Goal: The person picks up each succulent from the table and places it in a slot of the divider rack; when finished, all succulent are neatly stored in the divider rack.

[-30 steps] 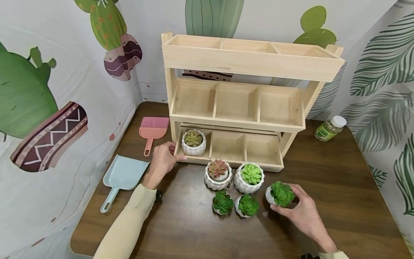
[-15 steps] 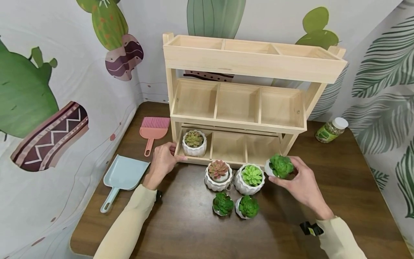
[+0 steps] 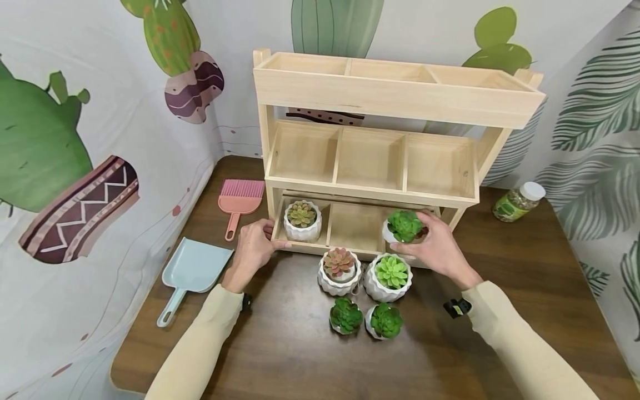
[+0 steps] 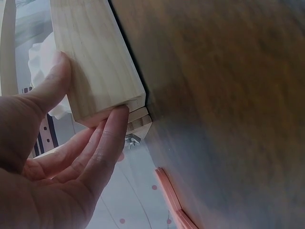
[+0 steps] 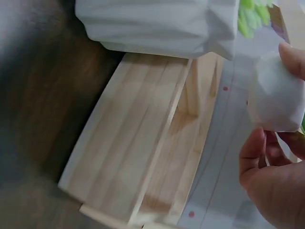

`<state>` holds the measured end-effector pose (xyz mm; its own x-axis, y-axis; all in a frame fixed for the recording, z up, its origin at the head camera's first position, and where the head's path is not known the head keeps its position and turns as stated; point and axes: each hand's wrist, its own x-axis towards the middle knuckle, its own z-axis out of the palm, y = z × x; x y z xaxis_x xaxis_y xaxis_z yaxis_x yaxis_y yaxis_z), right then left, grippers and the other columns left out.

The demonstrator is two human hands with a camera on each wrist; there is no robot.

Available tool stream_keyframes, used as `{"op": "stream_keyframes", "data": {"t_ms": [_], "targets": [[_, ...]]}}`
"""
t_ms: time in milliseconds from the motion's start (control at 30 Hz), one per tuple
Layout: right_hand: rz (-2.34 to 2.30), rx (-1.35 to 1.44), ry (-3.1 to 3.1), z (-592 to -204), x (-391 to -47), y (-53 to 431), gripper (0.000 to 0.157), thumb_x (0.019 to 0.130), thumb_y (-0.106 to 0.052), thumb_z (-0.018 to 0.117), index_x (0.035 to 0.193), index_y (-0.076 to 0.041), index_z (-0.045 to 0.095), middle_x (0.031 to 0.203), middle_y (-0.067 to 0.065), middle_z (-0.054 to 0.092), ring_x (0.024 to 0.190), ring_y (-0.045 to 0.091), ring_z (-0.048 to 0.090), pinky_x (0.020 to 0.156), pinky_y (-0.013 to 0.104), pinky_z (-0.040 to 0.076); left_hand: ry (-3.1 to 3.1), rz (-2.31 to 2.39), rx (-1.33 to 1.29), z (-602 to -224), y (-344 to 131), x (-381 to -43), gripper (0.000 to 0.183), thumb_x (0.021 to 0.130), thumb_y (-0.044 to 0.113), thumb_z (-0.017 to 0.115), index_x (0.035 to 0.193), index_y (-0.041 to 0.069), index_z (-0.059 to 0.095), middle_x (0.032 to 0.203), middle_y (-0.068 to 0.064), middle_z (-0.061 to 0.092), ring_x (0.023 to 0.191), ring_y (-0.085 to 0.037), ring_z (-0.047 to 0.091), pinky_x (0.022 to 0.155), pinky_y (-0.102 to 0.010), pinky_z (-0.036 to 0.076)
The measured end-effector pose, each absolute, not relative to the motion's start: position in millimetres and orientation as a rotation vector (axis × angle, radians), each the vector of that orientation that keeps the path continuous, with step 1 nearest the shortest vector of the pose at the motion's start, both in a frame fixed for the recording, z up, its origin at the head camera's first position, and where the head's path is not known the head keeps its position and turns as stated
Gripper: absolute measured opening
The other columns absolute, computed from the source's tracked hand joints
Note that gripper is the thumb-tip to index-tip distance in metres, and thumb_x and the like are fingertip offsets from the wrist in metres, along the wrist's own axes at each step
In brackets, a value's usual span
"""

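Note:
A light wooden three-tier plant stand [image 3: 367, 189], each tier split into three compartments, stands on the table. At its bottom left corner my left hand [image 3: 254, 247] grips the lowest box, thumb on the front board and fingers around the end in the left wrist view. My right hand [image 3: 437, 244] holds a small white pot [image 5: 276, 95] with a dark green succulent [image 3: 405, 225] over the lowest tier's right compartment. A potted yellowish-green succulent [image 3: 302, 215] sits in the lowest left compartment. In front stand white pots with a reddish [image 3: 339, 270] and a bright green succulent [image 3: 389, 275].
Two small dark green potted succulents [image 3: 346, 315] stand nearer the person. On the left lie a pink brush [image 3: 240, 203] and a light blue dustpan [image 3: 195, 266]. A white-capped jar [image 3: 517, 203] stands to the right. Patterned cloth walls [image 3: 230, 78] rise behind.
My right hand has carried the small dark green potted succulent up and left, from above the table to over the lowest right compartment. My left hand has stayed at the stand's corner.

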<state>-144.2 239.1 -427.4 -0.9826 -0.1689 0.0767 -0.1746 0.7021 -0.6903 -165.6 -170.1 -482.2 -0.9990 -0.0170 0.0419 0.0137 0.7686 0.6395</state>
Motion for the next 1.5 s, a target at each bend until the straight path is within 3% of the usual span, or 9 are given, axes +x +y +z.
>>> {"op": "stream_keyframes", "data": {"t_ms": [133, 467, 733, 1000, 1267, 1500], "targets": [[1.185, 0.362, -2.932, -429.8, -161.4, 227.3, 0.066, 0.082, -0.028, 0.097, 0.134, 0.001, 0.068, 0.126, 0.024, 0.075, 0.117, 0.043, 0.070, 0.105, 0.063, 0.054, -2.916, -1.054, 0.004, -482.6, -170.6, -166.3, 0.061, 0.076, 0.031, 0.101, 0.120, -0.002, 0.076, 0.110, -0.016, 0.083, 0.098, -0.030, 0.078, 0.089, -0.048, 0.060], [1.257, 0.442, -3.090, -446.5, -195.2, 209.6, 0.085, 0.084, -0.032, 0.096, 0.152, 0.001, 0.057, 0.143, 0.026, 0.068, 0.131, 0.047, 0.067, 0.116, 0.065, 0.050, -2.920, -1.045, 0.001, -479.7, -168.5, -165.8, 0.063, 0.075, 0.030, 0.102, 0.122, -0.002, 0.075, 0.110, -0.016, 0.084, 0.100, -0.031, 0.080, 0.093, -0.049, 0.060], [1.267, 0.367, -3.225, -458.5, -209.2, 199.4, 0.108, 0.085, -0.034, 0.094, 0.165, 0.008, 0.034, 0.157, 0.035, 0.055, 0.141, 0.052, 0.058, 0.123, 0.066, 0.043, -2.932, -1.045, 0.018, -478.6, -166.6, -165.1, 0.064, 0.074, 0.030, 0.103, 0.122, -0.002, 0.075, 0.111, -0.017, 0.083, 0.101, -0.031, 0.080, 0.093, -0.049, 0.060], [1.227, 0.376, -3.275, -465.8, -220.4, 187.0, 0.106, 0.083, -0.031, 0.095, 0.165, 0.003, 0.038, 0.160, 0.031, 0.053, 0.138, 0.049, 0.062, 0.120, 0.061, 0.049, -2.926, -1.019, 0.007, -479.7, -167.7, -165.9, 0.065, 0.074, 0.031, 0.103, 0.122, -0.002, 0.075, 0.111, -0.016, 0.084, 0.100, -0.030, 0.080, 0.093, -0.049, 0.060], [1.232, 0.596, -3.205, -476.9, -223.7, 176.8, 0.086, 0.079, -0.023, 0.098, 0.151, 0.000, 0.058, 0.143, 0.024, 0.067, 0.128, 0.042, 0.069, 0.114, 0.057, 0.056, -2.926, -1.022, 0.019, -479.4, -168.4, -166.4, 0.062, 0.074, 0.030, 0.103, 0.120, -0.002, 0.076, 0.108, -0.017, 0.084, 0.100, -0.030, 0.080, 0.092, -0.049, 0.060], [1.080, 0.695, -3.199, -480.1, -223.0, 171.2, 0.087, 0.080, -0.026, 0.098, 0.150, 0.006, 0.057, 0.144, 0.027, 0.065, 0.127, 0.043, 0.069, 0.112, 0.056, 0.057, -2.934, -1.024, 0.034, -481.3, -166.8, -167.7, 0.064, 0.074, 0.031, 0.103, 0.121, -0.001, 0.076, 0.108, -0.016, 0.084, 0.100, -0.030, 0.080, 0.092, -0.049, 0.060]]}}
